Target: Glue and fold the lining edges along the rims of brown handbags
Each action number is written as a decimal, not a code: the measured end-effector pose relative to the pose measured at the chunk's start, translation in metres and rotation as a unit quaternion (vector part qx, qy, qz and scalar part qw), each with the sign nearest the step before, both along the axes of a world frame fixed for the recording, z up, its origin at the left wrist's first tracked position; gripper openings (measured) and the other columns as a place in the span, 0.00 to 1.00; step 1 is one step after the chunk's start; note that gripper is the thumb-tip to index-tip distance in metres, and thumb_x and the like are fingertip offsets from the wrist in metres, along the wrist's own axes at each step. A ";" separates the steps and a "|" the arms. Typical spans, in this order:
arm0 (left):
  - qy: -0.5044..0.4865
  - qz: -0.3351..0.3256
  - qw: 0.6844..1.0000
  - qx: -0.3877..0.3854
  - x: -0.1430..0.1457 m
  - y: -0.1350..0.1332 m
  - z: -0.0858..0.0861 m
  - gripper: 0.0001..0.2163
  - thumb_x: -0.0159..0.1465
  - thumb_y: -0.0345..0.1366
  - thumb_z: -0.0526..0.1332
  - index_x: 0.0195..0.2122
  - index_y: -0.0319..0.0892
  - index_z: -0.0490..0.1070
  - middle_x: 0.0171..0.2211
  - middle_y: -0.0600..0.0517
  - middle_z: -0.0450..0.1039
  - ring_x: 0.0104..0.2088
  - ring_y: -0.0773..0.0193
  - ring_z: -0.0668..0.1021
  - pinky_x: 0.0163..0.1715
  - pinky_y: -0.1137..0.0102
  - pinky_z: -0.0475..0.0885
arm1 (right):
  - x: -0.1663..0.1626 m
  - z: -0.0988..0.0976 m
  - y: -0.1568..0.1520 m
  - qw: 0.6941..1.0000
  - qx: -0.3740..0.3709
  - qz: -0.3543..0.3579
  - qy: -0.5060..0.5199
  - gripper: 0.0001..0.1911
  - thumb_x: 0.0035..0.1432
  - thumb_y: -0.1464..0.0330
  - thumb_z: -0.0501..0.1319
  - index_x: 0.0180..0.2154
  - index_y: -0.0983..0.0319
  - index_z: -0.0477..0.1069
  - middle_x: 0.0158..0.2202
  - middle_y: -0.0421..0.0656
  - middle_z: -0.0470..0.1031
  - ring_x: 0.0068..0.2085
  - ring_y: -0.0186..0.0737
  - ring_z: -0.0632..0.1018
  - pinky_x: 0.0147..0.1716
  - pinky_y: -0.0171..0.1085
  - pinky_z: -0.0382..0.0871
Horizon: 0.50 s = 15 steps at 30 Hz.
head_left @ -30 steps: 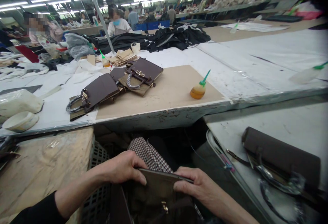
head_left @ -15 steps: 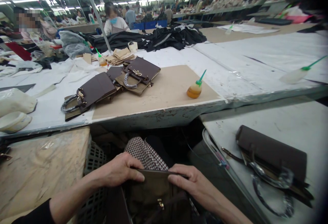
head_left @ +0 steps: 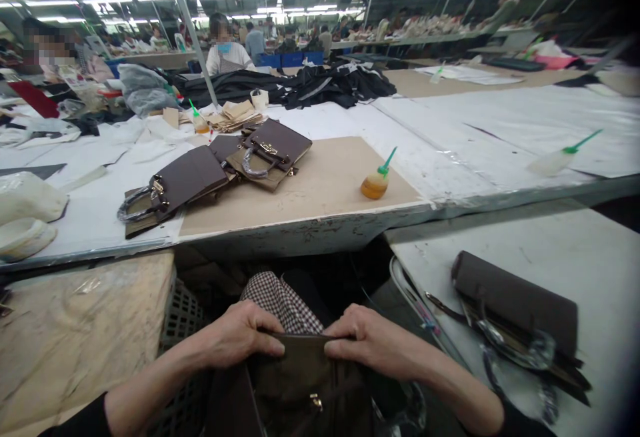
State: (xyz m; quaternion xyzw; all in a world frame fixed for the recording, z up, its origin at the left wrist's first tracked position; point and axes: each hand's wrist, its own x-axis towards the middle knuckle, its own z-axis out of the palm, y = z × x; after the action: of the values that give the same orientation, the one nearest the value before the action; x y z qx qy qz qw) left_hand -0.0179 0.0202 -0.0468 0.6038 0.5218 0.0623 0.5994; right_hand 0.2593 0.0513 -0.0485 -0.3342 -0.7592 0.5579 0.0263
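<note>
A dark brown handbag [head_left: 295, 383] rests in my lap, its olive lining and a small gold clasp showing. My left hand [head_left: 245, 335] pinches the top edge of the bag on the left, thumb on the near side. On the same edge, a short way to the right, my right hand [head_left: 357, 337] pinches with its thumb on the near side too. The fingers behind the edge are partly hidden. Below my hands the lower part of the bag runs out of view. Checked cloth [head_left: 280, 300] covers my leg just beyond the bag.
Another brown handbag [head_left: 520, 303] with wrapped handles lies on the right side table. Ahead, more handbags [head_left: 185, 180] lie on the workbench near a glue bottle [head_left: 375, 183] with a green nozzle. A plastic crate [head_left: 183, 317] stands at my left. Co-workers sit farther back.
My right hand has shifted slightly left along the bag's edge, closer to my left hand. The left hand keeps its pinch. The camera view has turned a little.
</note>
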 end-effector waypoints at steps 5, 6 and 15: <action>-0.006 -0.033 0.998 0.047 -0.002 -0.003 0.003 0.07 0.57 0.40 0.66 0.32 0.44 0.82 0.22 0.58 0.62 0.27 0.68 0.64 0.26 0.76 0.56 | -0.045 0.015 0.012 0.992 0.048 0.115 -0.029 0.16 0.62 0.63 0.62 0.24 0.63 0.69 0.20 0.32 0.57 0.23 0.29 0.61 0.23 0.31 0.50; -0.007 -0.038 0.997 0.061 -0.003 -0.004 0.003 0.08 0.58 0.41 0.66 0.32 0.44 0.82 0.22 0.59 0.60 0.27 0.68 0.63 0.26 0.76 0.56 | -0.055 0.014 0.013 0.990 0.055 0.130 -0.026 0.17 0.61 0.62 0.63 0.23 0.63 0.68 0.20 0.32 0.57 0.23 0.29 0.61 0.23 0.31 0.50; 0.007 -0.036 0.996 0.087 -0.013 -0.010 0.003 0.09 0.59 0.41 0.66 0.27 0.41 0.78 0.21 0.59 0.61 0.26 0.70 0.65 0.24 0.76 0.55 | -0.043 -0.012 0.022 0.985 -0.130 0.116 0.005 0.19 0.62 0.58 0.59 0.25 0.63 0.66 0.21 0.33 0.60 0.22 0.29 0.61 0.21 0.29 0.55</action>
State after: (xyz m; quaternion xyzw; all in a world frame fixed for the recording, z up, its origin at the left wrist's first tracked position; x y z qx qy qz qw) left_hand -0.0306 0.0103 -0.0437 0.6723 0.4966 0.0823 0.5427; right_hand 0.2167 0.0735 -0.0604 -0.2412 -0.7136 0.6530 -0.0785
